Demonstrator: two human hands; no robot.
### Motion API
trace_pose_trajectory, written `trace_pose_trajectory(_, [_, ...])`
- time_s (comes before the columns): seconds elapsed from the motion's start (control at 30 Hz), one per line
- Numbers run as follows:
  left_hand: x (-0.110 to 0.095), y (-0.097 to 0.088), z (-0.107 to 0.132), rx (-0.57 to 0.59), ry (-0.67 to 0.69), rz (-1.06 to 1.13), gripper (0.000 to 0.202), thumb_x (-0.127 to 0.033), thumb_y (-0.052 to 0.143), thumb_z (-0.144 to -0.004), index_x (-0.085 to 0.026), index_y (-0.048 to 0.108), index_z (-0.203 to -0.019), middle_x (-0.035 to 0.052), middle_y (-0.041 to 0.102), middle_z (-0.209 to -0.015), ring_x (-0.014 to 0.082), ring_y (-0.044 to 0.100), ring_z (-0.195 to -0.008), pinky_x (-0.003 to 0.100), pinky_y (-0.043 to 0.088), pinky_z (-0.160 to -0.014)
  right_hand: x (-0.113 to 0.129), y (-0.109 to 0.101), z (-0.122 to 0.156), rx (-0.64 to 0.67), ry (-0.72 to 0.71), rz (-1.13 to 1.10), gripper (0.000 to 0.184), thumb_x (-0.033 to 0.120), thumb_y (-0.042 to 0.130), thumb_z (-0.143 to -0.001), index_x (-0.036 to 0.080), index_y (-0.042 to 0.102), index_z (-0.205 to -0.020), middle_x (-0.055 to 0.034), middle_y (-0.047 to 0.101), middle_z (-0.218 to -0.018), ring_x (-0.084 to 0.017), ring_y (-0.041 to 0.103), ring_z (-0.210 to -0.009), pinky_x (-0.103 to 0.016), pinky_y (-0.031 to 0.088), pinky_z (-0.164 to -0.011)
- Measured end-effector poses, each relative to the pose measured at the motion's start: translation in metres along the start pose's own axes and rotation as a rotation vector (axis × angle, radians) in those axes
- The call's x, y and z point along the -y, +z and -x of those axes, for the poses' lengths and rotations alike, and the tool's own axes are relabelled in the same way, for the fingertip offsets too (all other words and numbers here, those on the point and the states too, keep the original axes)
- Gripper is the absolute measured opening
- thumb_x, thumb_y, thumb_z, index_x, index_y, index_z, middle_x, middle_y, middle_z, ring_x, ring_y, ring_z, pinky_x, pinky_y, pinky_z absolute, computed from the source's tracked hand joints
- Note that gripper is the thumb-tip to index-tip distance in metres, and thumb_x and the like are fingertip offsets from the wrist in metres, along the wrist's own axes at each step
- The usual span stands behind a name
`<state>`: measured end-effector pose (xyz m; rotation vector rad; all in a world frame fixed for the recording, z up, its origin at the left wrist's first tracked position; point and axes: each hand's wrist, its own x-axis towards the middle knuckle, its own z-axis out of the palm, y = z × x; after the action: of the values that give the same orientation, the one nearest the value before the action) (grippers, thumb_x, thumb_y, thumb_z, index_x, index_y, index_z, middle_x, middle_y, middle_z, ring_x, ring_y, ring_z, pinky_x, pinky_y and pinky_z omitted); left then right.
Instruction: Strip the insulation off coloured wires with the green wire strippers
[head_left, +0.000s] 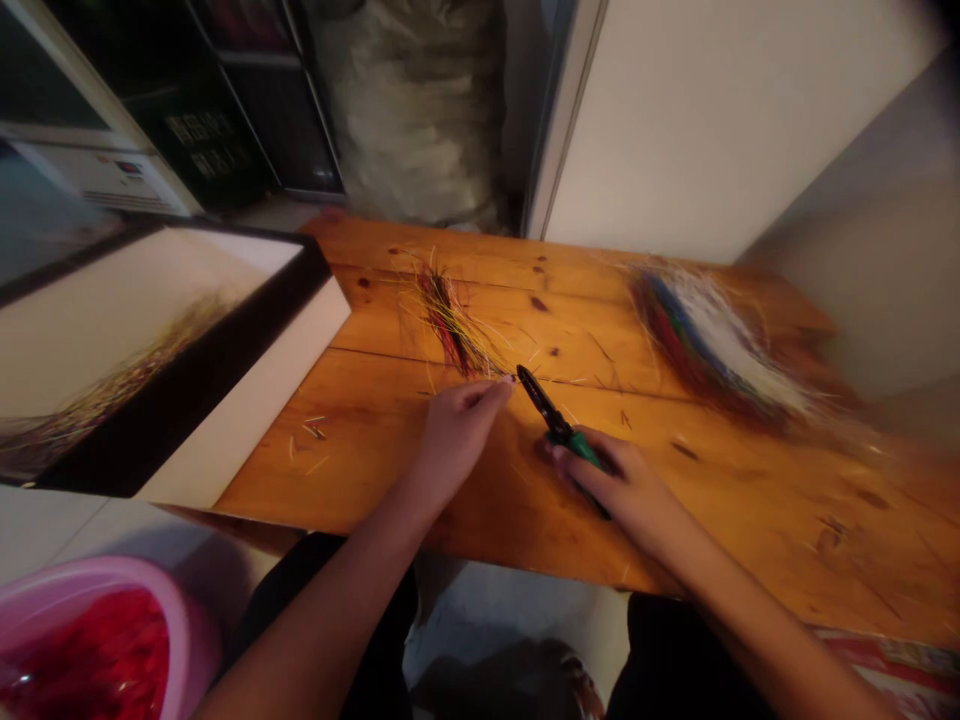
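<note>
You are in a small workshop: identify it by the plank table (487, 500), wires (454, 325), pliers (553, 418), box (262, 385), sack (420, 120) and tub (178, 625).

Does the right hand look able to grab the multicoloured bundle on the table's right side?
Probably yes, though not straight away: nothing tall stands between the right hand and the multicoloured bundle, but that hand holds green-handled pliers.

Holding green-handled pliers (544, 403) in right hand (624, 484) near the front edge of the wooden worktop (735, 500); pinching a wire end (514, 377) in left hand (460, 422), just beside their tip; having a wire bundle (448, 318) toward the far edge.
</note>
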<state>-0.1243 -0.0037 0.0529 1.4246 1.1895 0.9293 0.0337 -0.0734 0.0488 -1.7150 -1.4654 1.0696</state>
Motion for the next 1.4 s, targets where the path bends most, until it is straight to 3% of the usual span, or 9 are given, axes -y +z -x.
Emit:
trace_pose_trajectory(0.13, [-0.004, -0.008, -0.002, 0.244, -0.25, 0.213, 0.049, -0.049, 0.054, -0.076, -0.02, 0.025, -0.05, -0.006, 0.018, -0.049, 0.006, 0.013, -0.043, 0.027, 0.011, -0.045, -0.003, -0.001, -0.004, -0.001, 0.033, -0.108, 0.032, 0.05, 0.05, -0.074, 0.019, 0.053, -0.065, 0.0009, 0.048, -0.054, -0.013, 0.045, -0.051, -0.026, 0.034, -0.05])
trace_pose_trajectory(0.27, [-0.01, -0.012, 0.0, 0.423, -0.224, 0.436, 0.048, -0.05, 0.05, -0.079, -0.019, 0.029, -0.049, -0.0056, 0.019, -0.049, 0.0053, 0.015, -0.041, 0.025, 0.016, -0.04, -0.004, -0.002, -0.007, -0.016, 0.074, -0.172, 0.034, 0.052, 0.052, -0.071, 0.019, 0.05, -0.062, 0.0014, 0.047, -0.052, -0.012, 0.044, -0.048, -0.026, 0.034, -0.047])
trace_pose_trajectory(0.43, [-0.011, -0.003, -0.002, 0.128, -0.026, 0.519, 0.035, -0.046, 0.039, -0.087, -0.02, 0.062, -0.089, -0.0009, 0.05, -0.064, 0.0052, 0.016, -0.043, 0.022, 0.023, -0.039, -0.004, 0.0, -0.006, -0.003, 0.04, -0.148, 0.032, 0.05, 0.051, -0.073, 0.019, 0.05, -0.063, 0.001, 0.047, -0.054, -0.013, 0.045, -0.051, -0.026, 0.035, -0.051])
trace_pose_trajectory(0.57, [-0.006, 0.005, -0.002, -0.009, 0.12, 0.216, 0.045, -0.045, 0.03, -0.09, -0.026, 0.051, -0.124, 0.0066, 0.064, -0.107, 0.0061, 0.028, -0.046, 0.023, 0.03, -0.045, -0.001, 0.0, -0.005, 0.002, 0.056, -0.141, 0.033, 0.051, 0.05, -0.073, 0.019, 0.051, -0.064, 0.0009, 0.048, -0.055, -0.013, 0.045, -0.051, -0.027, 0.034, -0.05])
trace_pose_trajectory(0.67, [-0.004, 0.009, 0.0, -0.052, 0.302, -0.152, 0.045, -0.041, 0.027, -0.092, -0.027, 0.044, -0.131, 0.0052, 0.063, -0.114, 0.0112, 0.05, -0.065, 0.025, 0.04, -0.062, 0.002, -0.001, -0.006, 0.0, 0.05, -0.163, 0.033, 0.051, 0.051, -0.072, 0.019, 0.051, -0.063, 0.0013, 0.048, -0.054, -0.013, 0.045, -0.051, -0.026, 0.035, -0.051])
trace_pose_trajectory(0.8, [-0.002, 0.013, 0.0, -0.124, 0.535, -0.671, 0.042, -0.032, 0.029, -0.093, -0.022, 0.047, -0.129, 0.0056, 0.063, -0.112, 0.0194, 0.051, -0.097, 0.032, 0.038, -0.085, 0.0, -0.002, -0.007, -0.014, 0.052, -0.218, 0.031, 0.05, 0.052, -0.071, 0.02, 0.05, -0.063, 0.0019, 0.048, -0.055, -0.012, 0.046, -0.048, -0.025, 0.035, -0.049])
trace_pose_trajectory(0.97, [0.003, 0.017, -0.011, -0.169, 0.618, -0.976, 0.038, -0.027, 0.027, -0.093, -0.014, 0.057, -0.112, 0.0095, 0.065, -0.097, 0.022, 0.048, -0.093, 0.035, 0.037, -0.085, -0.009, -0.001, -0.015, -0.014, 0.052, -0.155, 0.03, 0.047, 0.053, -0.073, 0.019, 0.051, -0.062, 0.0031, 0.047, -0.049, -0.01, 0.045, -0.043, -0.024, 0.033, -0.045])
trace_pose_trajectory(1.23, [0.006, 0.027, -0.016, -0.139, 0.418, -1.103, 0.036, -0.021, 0.023, -0.093, -0.011, 0.057, -0.088, 0.013, 0.062, -0.084, 0.0219, 0.055, -0.083, 0.031, 0.038, -0.074, -0.023, 0.01, -0.026, -0.064, 0.01, -0.006, 0.032, 0.048, 0.046, -0.081, 0.02, 0.05, -0.066, -0.0003, 0.056, -0.057, -0.012, 0.053, -0.048, -0.024, 0.037, -0.048])
trace_pose_trajectory(1.4, [0.007, 0.025, -0.027, -0.063, 0.376, -0.904, 0.028, -0.021, 0.029, -0.091, -0.016, 0.053, -0.077, 0.0082, 0.059, -0.077, 0.0182, 0.054, -0.071, 0.029, 0.035, -0.065, -0.018, 0.008, -0.029, -0.097, -0.016, 0.191, 0.033, 0.047, 0.042, -0.084, 0.02, 0.054, -0.07, -0.0058, 0.063, -0.063, -0.017, 0.058, -0.056, -0.027, 0.038, -0.055])
